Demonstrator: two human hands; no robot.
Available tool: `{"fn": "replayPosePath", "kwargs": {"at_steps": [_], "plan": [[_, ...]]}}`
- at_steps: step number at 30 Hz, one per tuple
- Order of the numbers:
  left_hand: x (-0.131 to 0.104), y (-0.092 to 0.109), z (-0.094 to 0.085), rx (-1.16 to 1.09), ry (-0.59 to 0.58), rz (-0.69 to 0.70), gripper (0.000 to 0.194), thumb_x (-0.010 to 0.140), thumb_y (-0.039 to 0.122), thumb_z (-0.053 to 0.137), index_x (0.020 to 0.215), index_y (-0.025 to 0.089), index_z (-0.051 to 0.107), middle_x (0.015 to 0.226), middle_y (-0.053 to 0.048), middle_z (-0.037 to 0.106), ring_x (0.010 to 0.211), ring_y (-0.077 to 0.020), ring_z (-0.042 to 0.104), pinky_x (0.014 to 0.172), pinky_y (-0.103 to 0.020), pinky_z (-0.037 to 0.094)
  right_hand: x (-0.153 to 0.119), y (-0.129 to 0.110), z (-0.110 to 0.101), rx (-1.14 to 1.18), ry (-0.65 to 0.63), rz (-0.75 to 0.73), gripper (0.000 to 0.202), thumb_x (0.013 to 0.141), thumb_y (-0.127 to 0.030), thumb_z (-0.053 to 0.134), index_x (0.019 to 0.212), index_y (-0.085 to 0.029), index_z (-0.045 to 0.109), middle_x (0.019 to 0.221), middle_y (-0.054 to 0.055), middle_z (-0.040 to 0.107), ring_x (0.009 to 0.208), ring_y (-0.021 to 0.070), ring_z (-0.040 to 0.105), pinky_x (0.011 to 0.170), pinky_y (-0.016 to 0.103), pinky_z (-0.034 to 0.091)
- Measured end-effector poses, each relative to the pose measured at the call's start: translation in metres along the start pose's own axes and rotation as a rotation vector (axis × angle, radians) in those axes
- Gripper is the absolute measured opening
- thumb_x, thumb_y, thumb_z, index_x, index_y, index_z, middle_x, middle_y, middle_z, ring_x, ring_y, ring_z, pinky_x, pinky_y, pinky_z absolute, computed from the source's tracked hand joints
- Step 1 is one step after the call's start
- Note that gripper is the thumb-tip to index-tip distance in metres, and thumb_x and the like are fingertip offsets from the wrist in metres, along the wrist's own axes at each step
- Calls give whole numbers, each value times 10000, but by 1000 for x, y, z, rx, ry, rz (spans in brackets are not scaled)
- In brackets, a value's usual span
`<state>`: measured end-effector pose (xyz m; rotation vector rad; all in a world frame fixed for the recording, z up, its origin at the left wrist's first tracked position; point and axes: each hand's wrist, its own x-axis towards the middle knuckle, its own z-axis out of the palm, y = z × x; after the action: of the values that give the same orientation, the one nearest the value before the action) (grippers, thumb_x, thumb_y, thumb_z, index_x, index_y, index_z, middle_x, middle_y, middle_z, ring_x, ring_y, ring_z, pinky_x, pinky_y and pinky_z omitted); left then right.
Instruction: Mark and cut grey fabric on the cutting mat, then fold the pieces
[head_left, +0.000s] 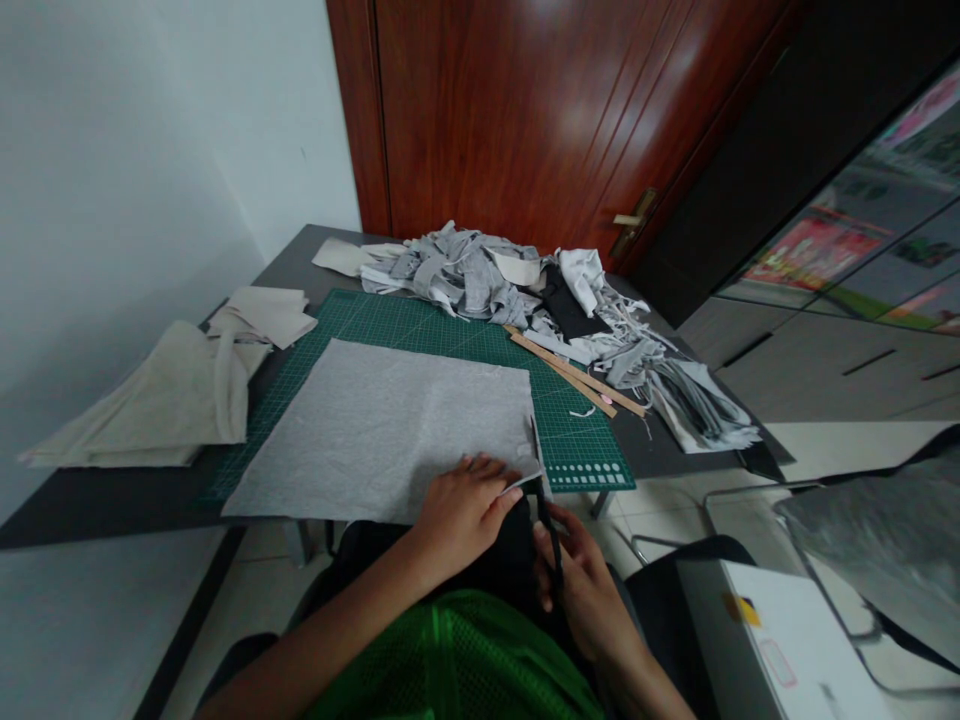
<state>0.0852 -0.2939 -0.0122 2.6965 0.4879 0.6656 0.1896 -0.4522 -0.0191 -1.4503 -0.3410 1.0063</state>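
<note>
The left hand [466, 508] pinches the edge of the grey cloth [397, 430], which spreads ahead and leftward of it over a green mat [581, 440], while just beside it the right hand [579, 572] grips black scissors [544, 505], blades at that edge.

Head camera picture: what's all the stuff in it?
Cloth sheet: one, grey, on mat.
Scissors: one pair, black, sheet's edge.
Mat: one, green, on table.
Strips: two, tan, mat's right.
Scraps: many, mostly grey, table's back.
Folded cloths: several, cream, table's left.
Table: one, dark grey, centre.
Door: one, brown, behind table.
Cabinet: one, dark and grey, right.
Box: one, white, lower right.
Chair: one, grey, far right.
Shirt: one, green, bottom.
Left hand: one, on sheet.
Right hand: one, round scissors.
</note>
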Motion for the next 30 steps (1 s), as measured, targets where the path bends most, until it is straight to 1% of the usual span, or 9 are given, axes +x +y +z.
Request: {"fn": "replayPosePath", "kwargs": {"at_steps": [5, 9, 13, 16, 19, 21, 24, 27, 30], "plan": [[0, 0, 0, -8, -5, 5, 351, 1053, 363, 398, 1199, 236, 690, 1166, -54, 735, 1063, -245, 681, 929, -447, 560, 1, 1, -1, -13, -20, -23, 709, 793, -608, 758, 1303, -195, 488, 565, -86, 522, 433, 82, 431, 396, 187, 371], [0, 1, -1, -14, -12, 0, 344, 1051, 360, 408, 1215, 240, 686, 1175, -52, 732, 1079, -240, 677, 931, -437, 560, 1, 0, -2, -26, -26, -18, 720, 797, -607, 757, 1309, -187, 475, 568, -79, 537, 448, 87, 443, 402, 191, 371], [0, 1, -2, -24, -30, -20, 345, 1048, 362, 416, 1208, 234, 694, 1180, -58, 730, 1096, -255, 671, 934, -454, 559, -1, -2, -3, -24, -34, -19, 712, 804, -600, 756, 1314, -184, 482, 569, -76, 541, 458, 90, 452, 412, 197, 375], [1, 2, -3, -37, -62, -40, 340, 1047, 358, 422, 1230, 241, 683, 1208, -53, 720, 1121, -258, 662, 959, -459, 547, -1, -3, -4, -4, -37, -12, 699, 783, -589, 781, 1289, -192, 508, 591, -71, 553, 461, 90, 461, 414, 204, 386], [2, 3, -5, -42, -88, -55, 347, 1052, 351, 406, 1236, 242, 679, 1227, -51, 713, 1131, -254, 657, 978, -449, 532, -2, -4, -4, 45, 6, 1, 683, 728, -579, 829, 1224, -213, 533, 644, -65, 572, 476, 91, 480, 411, 207, 408], [2, 4, -7, -37, -92, -67, 351, 1055, 349, 397, 1236, 244, 678, 1226, -54, 712, 1123, -254, 657, 963, -435, 532, -3, -4, -7, 84, 23, 25, 646, 699, -571, 850, 1152, -221, 550, 651, -74, 556, 462, 84, 465, 390, 205, 402], [2, 8, -9, -43, -110, -81, 351, 1056, 349, 392, 1226, 252, 684, 1182, -54, 725, 1088, -250, 667, 930, -406, 529, -7, 0, -14, 138, 18, 51, 580, 713, -560, 841, 1102, -234, 560, 646, -86, 526, 440, 74, 420, 357, 196, 371], [2, 13, -12, -76, -155, -91, 357, 1060, 351, 378, 1189, 247, 695, 1123, -49, 737, 1039, -245, 681, 895, -379, 516, -13, 7, -23, 193, 51, 85, 554, 725, -547, 831, 1110, -247, 570, 674, -75, 542, 480, 84, 448, 363, 186, 354], [3, 15, -17, -113, -192, -133, 371, 1061, 370, 373, 1093, 216, 709, 1069, -57, 741, 977, -247, 690, 806, -342, 492, -14, 9, -26, 240, 97, 107, 573, 700, -546, 843, 1111, -252, 574, 695, -65, 560, 511, 94, 480, 378, 183, 342]]}}
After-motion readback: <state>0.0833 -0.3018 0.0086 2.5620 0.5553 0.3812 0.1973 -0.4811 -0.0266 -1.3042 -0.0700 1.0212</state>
